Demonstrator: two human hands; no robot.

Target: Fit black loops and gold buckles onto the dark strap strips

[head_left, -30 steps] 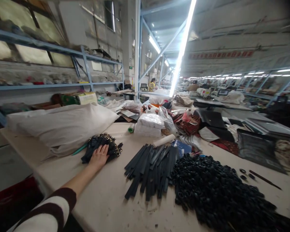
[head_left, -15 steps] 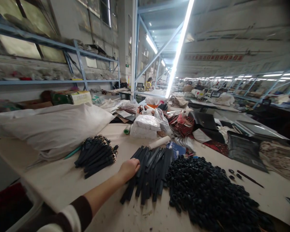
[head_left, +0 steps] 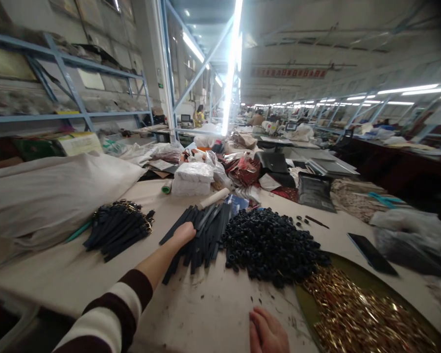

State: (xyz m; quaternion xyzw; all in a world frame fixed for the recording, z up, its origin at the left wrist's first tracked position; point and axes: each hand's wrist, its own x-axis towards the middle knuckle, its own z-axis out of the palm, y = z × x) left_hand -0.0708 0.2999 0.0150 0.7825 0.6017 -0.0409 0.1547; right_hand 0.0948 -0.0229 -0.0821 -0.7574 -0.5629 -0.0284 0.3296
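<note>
Since the earlier frames, the left hand [head_left: 184,233] has left the bundle of buckled straps [head_left: 115,228] and reached the flat black strips [head_left: 209,235]; the view has swung right, bringing in the right hand [head_left: 269,329], a round tray [head_left: 304,314] of gold-coloured metal pieces [head_left: 367,316] and a phone [head_left: 373,254].

The step in hand looks like picking from the strips, which lie loosely fanned and overlapping on the cloth-covered surface [head_left: 194,318]. Drawing one out calls for a narrow pinch and a pull along its length, so that its neighbours are not dragged with it.

The left hand is mostly closed, fingers curled down among the strips at their left side. Its fingertips are hidden, so whether it grips one cannot be told. The right hand, cut off by the lower edge, has bent fingers and rests near the tray's left side; I cannot tell whether it holds anything.

The strips lie between the buckled straps and a heap of small black loops [head_left: 272,245], with a pale roll [head_left: 215,198] just beyond them.
</note>
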